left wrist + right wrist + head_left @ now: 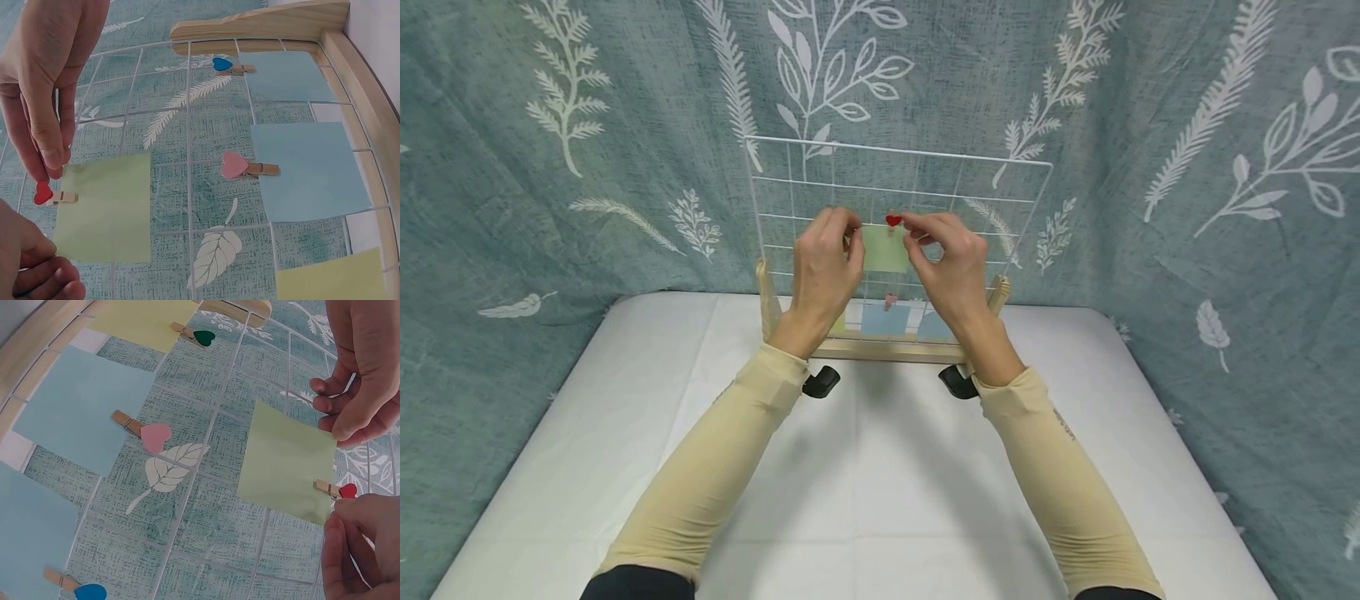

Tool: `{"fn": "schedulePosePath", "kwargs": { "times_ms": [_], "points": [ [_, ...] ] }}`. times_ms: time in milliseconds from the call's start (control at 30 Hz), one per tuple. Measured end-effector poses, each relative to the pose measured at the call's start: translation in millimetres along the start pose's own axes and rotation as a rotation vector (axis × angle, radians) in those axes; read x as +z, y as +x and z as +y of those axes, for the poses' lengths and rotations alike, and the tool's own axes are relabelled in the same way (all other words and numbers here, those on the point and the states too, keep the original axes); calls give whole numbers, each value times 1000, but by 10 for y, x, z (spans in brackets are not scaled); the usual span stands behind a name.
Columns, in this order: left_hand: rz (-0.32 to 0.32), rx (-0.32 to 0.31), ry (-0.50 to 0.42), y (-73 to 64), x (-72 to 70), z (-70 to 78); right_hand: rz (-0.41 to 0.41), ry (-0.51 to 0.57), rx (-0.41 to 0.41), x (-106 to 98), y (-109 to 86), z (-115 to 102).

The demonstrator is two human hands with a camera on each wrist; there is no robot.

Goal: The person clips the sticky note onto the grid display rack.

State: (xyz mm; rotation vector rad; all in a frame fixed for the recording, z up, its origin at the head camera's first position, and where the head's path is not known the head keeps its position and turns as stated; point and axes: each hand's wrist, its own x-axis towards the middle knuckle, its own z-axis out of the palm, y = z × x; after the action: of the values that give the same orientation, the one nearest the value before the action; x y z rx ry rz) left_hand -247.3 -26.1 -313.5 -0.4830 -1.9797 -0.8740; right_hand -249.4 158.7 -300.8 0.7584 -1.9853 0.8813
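A light green paper note (pixel 884 249) hangs on a white wire grid (pixel 895 152), held at its top edge by a small wooden clothespin with a red heart (pixel 892 220). My left hand (pixel 827 262) pinches the note's upper left corner between thumb and fingers. At the upper right corner, my right hand (pixel 953 262) has its thumb and index finger together on the paper's edge, right beside the red heart. Both hands also show in the left wrist view, my left hand (pixel 37 265) below and my right hand (pixel 53 81) above.
Lower on the grid hang blue notes (pixel 312 172) and a yellow note (pixel 140 322), with clothespins bearing a pink heart (pixel 155 437), a blue heart (pixel 90 592) and a green heart (pixel 204 338). A wooden stand (pixel 887 351) carries the grid on a white table (pixel 857 500), before a leaf-patterned curtain (pixel 647 150).
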Motion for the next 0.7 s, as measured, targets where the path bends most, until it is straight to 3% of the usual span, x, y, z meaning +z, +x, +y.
{"fn": "schedulePosePath", "kwargs": {
  "times_ms": [700],
  "points": [
    [-2, -30, -31, -84, -56, -89, 2, 7, 32, -59, -103, 45]
  ]
}}
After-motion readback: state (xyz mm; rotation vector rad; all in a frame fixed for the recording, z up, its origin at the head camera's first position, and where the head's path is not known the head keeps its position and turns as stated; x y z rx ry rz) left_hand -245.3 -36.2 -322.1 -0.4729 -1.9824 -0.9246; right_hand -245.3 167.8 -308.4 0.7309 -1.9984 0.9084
